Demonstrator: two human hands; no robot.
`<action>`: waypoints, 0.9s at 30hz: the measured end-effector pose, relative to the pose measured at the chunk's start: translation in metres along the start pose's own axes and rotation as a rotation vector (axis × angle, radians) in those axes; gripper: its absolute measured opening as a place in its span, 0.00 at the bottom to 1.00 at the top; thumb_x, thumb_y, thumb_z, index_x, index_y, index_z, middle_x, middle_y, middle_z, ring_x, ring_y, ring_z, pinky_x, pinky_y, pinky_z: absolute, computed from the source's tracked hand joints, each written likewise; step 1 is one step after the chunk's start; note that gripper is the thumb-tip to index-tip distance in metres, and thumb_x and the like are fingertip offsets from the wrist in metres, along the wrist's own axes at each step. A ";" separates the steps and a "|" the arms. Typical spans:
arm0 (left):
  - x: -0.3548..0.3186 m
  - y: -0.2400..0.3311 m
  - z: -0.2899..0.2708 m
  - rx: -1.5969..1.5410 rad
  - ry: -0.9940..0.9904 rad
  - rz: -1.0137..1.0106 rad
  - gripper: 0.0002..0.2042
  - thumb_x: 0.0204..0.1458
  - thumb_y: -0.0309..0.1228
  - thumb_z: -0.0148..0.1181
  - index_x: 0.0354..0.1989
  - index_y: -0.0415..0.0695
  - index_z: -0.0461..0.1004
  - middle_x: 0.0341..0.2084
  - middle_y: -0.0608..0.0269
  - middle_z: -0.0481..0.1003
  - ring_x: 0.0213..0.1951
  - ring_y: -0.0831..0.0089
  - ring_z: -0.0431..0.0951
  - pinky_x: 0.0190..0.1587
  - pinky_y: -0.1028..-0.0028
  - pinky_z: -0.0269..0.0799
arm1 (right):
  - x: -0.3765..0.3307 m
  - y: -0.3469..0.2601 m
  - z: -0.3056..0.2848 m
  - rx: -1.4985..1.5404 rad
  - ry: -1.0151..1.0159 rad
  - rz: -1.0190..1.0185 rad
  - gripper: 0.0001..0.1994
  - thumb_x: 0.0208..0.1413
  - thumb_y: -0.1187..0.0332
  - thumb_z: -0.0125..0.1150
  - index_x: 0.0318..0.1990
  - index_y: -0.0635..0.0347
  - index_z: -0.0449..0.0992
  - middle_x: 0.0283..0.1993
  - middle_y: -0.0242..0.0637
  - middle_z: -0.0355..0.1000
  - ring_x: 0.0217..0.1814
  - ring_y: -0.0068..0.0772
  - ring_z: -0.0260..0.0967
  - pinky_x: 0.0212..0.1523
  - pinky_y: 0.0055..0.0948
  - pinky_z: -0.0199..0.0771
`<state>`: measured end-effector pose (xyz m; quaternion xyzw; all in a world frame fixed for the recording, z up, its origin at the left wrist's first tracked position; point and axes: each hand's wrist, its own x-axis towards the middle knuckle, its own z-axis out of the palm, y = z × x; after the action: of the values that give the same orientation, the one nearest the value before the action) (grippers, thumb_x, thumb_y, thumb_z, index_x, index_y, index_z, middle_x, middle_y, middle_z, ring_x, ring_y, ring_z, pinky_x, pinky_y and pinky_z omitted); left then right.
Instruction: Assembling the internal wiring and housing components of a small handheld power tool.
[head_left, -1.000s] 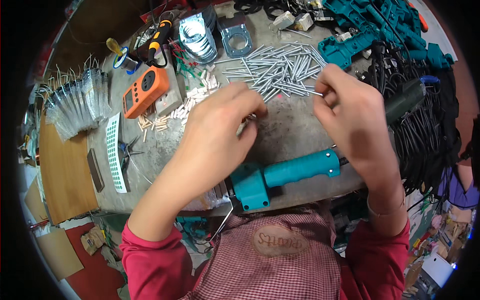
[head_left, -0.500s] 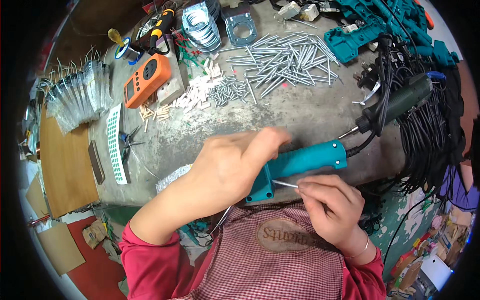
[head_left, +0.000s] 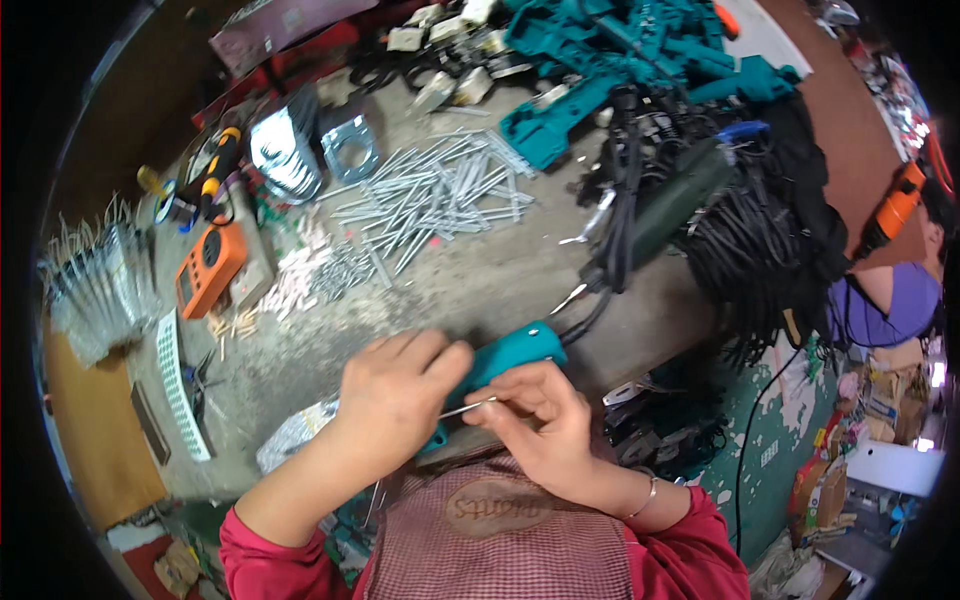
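A cluttered grey worktop (head_left: 640,320) carries a heap of long screws (head_left: 440,200) and a dark green electric screwdriver (head_left: 680,205), and at its near edge sits a teal power-tool handle (head_left: 515,352), its head end mostly under the left grip (head_left: 392,398), whose hidden fingertips leave me unable to tell its hold. The right grip (head_left: 548,430) pinches 1 long silver screw (head_left: 466,408). Compared with 0.5 seconds ago, the 2 hands are closer together, which suggests the work now centres on that head end.
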<state>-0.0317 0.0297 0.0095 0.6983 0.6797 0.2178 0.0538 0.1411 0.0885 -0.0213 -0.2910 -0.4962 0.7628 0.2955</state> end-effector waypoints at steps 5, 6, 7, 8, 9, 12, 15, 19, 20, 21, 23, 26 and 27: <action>-0.004 0.003 -0.003 -0.011 -0.013 -0.090 0.07 0.45 0.22 0.63 0.32 0.42 0.71 0.25 0.57 0.72 0.28 0.54 0.76 0.30 0.62 0.71 | 0.001 0.021 0.000 -0.157 -0.059 0.013 0.05 0.59 0.76 0.63 0.37 0.67 0.72 0.30 0.37 0.77 0.34 0.22 0.78 0.33 0.25 0.77; -0.006 0.001 -0.003 -0.072 -0.010 -0.161 0.07 0.46 0.22 0.62 0.33 0.42 0.71 0.26 0.57 0.72 0.29 0.54 0.77 0.30 0.60 0.71 | 0.001 0.020 0.003 -0.258 -0.088 -0.011 0.05 0.58 0.75 0.64 0.37 0.65 0.73 0.27 0.37 0.77 0.30 0.22 0.78 0.31 0.26 0.75; -0.006 -0.001 -0.001 -0.132 -0.015 -0.234 0.08 0.47 0.21 0.61 0.34 0.43 0.70 0.27 0.57 0.73 0.29 0.53 0.77 0.30 0.58 0.71 | 0.000 0.019 0.009 -0.325 -0.087 -0.092 0.05 0.58 0.75 0.64 0.37 0.65 0.74 0.28 0.37 0.78 0.31 0.22 0.78 0.30 0.24 0.75; -0.004 0.000 0.002 -0.143 -0.014 -0.198 0.08 0.47 0.21 0.61 0.34 0.43 0.70 0.27 0.57 0.73 0.29 0.53 0.77 0.30 0.58 0.71 | -0.001 0.019 0.013 -0.393 -0.086 -0.171 0.04 0.58 0.75 0.64 0.36 0.65 0.75 0.29 0.37 0.79 0.31 0.21 0.78 0.30 0.23 0.74; -0.003 -0.001 0.004 -0.205 -0.006 -0.288 0.08 0.48 0.20 0.58 0.35 0.42 0.69 0.26 0.55 0.73 0.30 0.51 0.77 0.30 0.57 0.71 | 0.003 0.020 0.014 -0.412 -0.102 -0.204 0.04 0.56 0.75 0.65 0.36 0.65 0.75 0.28 0.39 0.78 0.28 0.24 0.77 0.28 0.23 0.74; 0.005 -0.003 0.003 -0.207 -0.066 -0.297 0.10 0.48 0.19 0.54 0.40 0.41 0.68 0.30 0.51 0.74 0.30 0.49 0.78 0.32 0.55 0.71 | 0.012 0.005 -0.003 -0.546 -0.207 -0.289 0.06 0.56 0.73 0.66 0.37 0.64 0.76 0.29 0.39 0.78 0.27 0.28 0.76 0.29 0.27 0.74; -0.008 -0.002 -0.001 -0.045 -0.212 -0.308 0.15 0.45 0.21 0.60 0.44 0.43 0.70 0.43 0.53 0.75 0.36 0.50 0.78 0.37 0.56 0.73 | 0.023 -0.045 -0.041 -0.641 0.063 -0.454 0.04 0.56 0.74 0.63 0.38 0.62 0.78 0.33 0.42 0.77 0.31 0.37 0.77 0.34 0.32 0.76; 0.010 0.020 -0.002 0.217 -0.068 -0.010 0.32 0.35 0.35 0.72 0.53 0.40 0.70 0.45 0.56 0.75 0.44 0.59 0.77 0.45 0.64 0.73 | 0.065 -0.060 -0.127 -0.676 0.728 -0.474 0.20 0.56 0.72 0.65 0.57 0.61 0.71 0.42 0.38 0.76 0.35 0.28 0.75 0.36 0.25 0.75; 0.017 0.024 -0.003 0.235 -0.069 0.089 0.32 0.36 0.37 0.72 0.52 0.39 0.70 0.44 0.56 0.75 0.43 0.60 0.77 0.46 0.64 0.72 | 0.072 -0.063 -0.138 -0.759 0.761 -0.428 0.28 0.55 0.70 0.67 0.63 0.59 0.67 0.42 0.39 0.76 0.35 0.30 0.75 0.36 0.27 0.76; 0.016 0.026 0.003 0.220 -0.126 0.064 0.29 0.38 0.35 0.71 0.50 0.39 0.70 0.42 0.56 0.75 0.43 0.59 0.77 0.44 0.63 0.72 | 0.080 -0.069 -0.132 -0.799 0.731 -0.404 0.33 0.54 0.67 0.68 0.67 0.58 0.62 0.41 0.40 0.76 0.35 0.31 0.76 0.36 0.29 0.76; 0.013 0.035 0.011 0.203 -0.187 0.036 0.26 0.39 0.32 0.71 0.48 0.39 0.71 0.41 0.56 0.75 0.42 0.59 0.77 0.42 0.62 0.72 | 0.089 -0.083 -0.117 -0.912 0.664 -0.257 0.42 0.53 0.60 0.69 0.72 0.57 0.51 0.38 0.44 0.76 0.33 0.38 0.78 0.36 0.35 0.77; 0.023 0.045 0.019 0.193 -0.311 -0.091 0.20 0.42 0.33 0.68 0.44 0.42 0.71 0.35 0.57 0.74 0.39 0.58 0.77 0.37 0.60 0.72 | 0.103 -0.085 -0.105 -1.057 0.737 -0.123 0.47 0.52 0.54 0.69 0.73 0.57 0.46 0.41 0.55 0.77 0.36 0.55 0.78 0.37 0.45 0.76; 0.019 0.045 0.020 0.170 -0.249 -0.149 0.18 0.42 0.32 0.68 0.42 0.42 0.71 0.34 0.56 0.74 0.38 0.56 0.77 0.36 0.59 0.72 | 0.107 -0.080 -0.103 -1.058 0.736 -0.177 0.48 0.51 0.53 0.69 0.73 0.57 0.45 0.42 0.56 0.77 0.37 0.58 0.78 0.37 0.47 0.76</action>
<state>0.0175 0.0490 0.0125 0.6698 0.7336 0.0666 0.0942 0.1594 0.2547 0.0024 -0.5975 -0.6934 0.2386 0.3244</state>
